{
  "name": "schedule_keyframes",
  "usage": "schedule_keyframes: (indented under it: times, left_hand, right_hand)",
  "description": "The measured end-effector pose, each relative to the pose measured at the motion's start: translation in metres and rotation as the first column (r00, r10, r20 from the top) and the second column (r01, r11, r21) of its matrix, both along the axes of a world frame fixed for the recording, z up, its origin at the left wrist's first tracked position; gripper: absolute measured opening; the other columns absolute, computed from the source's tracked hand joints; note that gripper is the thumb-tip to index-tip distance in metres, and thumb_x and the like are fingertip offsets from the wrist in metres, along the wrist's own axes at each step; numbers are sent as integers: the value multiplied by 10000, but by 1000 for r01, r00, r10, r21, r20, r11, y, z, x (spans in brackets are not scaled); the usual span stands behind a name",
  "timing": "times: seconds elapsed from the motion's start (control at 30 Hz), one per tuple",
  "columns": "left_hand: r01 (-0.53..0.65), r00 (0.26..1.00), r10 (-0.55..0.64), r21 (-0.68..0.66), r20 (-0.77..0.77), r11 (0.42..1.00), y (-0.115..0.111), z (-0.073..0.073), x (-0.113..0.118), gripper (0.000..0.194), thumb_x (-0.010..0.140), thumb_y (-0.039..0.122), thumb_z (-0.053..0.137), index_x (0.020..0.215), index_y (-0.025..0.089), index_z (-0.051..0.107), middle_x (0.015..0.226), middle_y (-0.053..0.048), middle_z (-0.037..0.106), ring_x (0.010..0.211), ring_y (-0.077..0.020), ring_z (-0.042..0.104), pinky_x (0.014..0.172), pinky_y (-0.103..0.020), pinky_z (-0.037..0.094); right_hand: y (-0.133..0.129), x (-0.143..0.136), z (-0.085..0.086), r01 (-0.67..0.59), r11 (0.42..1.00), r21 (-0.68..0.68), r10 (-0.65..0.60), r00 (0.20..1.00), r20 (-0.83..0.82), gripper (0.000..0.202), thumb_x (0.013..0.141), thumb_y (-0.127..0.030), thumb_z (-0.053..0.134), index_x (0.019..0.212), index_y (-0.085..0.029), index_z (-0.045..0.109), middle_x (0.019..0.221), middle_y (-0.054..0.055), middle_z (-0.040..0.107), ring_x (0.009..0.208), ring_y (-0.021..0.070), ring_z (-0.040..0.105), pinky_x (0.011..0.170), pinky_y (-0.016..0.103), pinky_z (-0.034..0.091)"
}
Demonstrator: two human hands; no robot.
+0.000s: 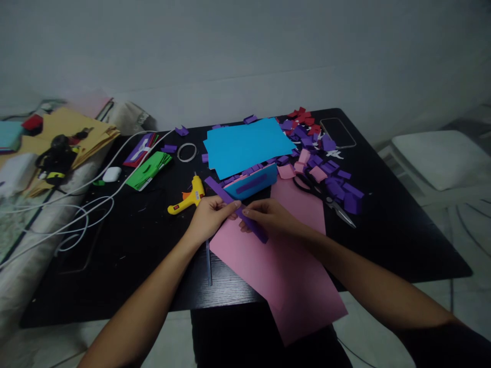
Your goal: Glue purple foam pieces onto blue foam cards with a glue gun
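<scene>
A purple paper strip (258,229) slants across the middle, pinched by both hands. My left hand (210,214) is closed with its thumb on the strip. My right hand (268,214) is closed on the same strip just to the right, fingertips close to the left thumb. Beneath the hands lies a large pink paper sheet (295,286), its near end hanging over the table edge. Just behind the strip stands a folded blue paper piece (270,178) with a purple patch on its face. A yellow glue gun (197,189) rests left of my left hand.
Blue sheets (245,143) lie at the back, with purple paper scraps (335,188) and red scraps (307,118) to their right. Scissors (337,208), a phone (337,132), a tape ring (186,152), green paper (148,171) and white cables (103,197) also lie on the black table (402,245).
</scene>
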State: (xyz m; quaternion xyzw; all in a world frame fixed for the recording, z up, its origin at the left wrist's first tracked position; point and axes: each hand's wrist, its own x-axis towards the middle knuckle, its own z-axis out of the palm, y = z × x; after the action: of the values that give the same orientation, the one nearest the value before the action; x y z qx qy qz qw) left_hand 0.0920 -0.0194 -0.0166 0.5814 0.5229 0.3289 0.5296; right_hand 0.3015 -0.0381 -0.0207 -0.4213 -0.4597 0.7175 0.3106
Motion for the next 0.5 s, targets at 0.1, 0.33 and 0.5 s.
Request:
schedule_keyframes:
  times: [0.1, 0.33, 0.5]
  left_hand:
    - [8, 999, -7, 9, -32, 1000, -1, 1, 0, 394, 831, 527, 796, 675, 169, 746, 670, -61, 755, 570, -159, 635, 574, -279, 469]
    - [-49, 999, 50, 71, -9, 996, 1, 1, -1, 370, 828, 499, 797, 666, 170, 745, 640, -50, 743, 555, -157, 622, 563, -277, 449]
    - [-37, 999, 37, 68, 9, 997, -1, -3, 1, 373, 848, 520, 798, 714, 176, 750, 660, -36, 736, 603, -171, 642, 561, -274, 453]
  right_hand:
    - [-1, 0, 0, -8, 1000, 3, 8, 1000, 10, 427, 814, -599, 827, 848, -178, 767, 833, 78, 809, 766, 226, 785, 724, 354, 631]
    - [-1, 1, 3, -29, 999, 23, 29, 999, 18, 507, 779, -664, 834, 856, -166, 771, 859, 90, 819, 778, 231, 789, 727, 342, 630]
    - [-1, 1, 2, -15, 999, 39, 14, 1000, 20, 482, 812, -643, 810, 838, -165, 753, 829, 80, 810, 757, 218, 780, 680, 317, 611]
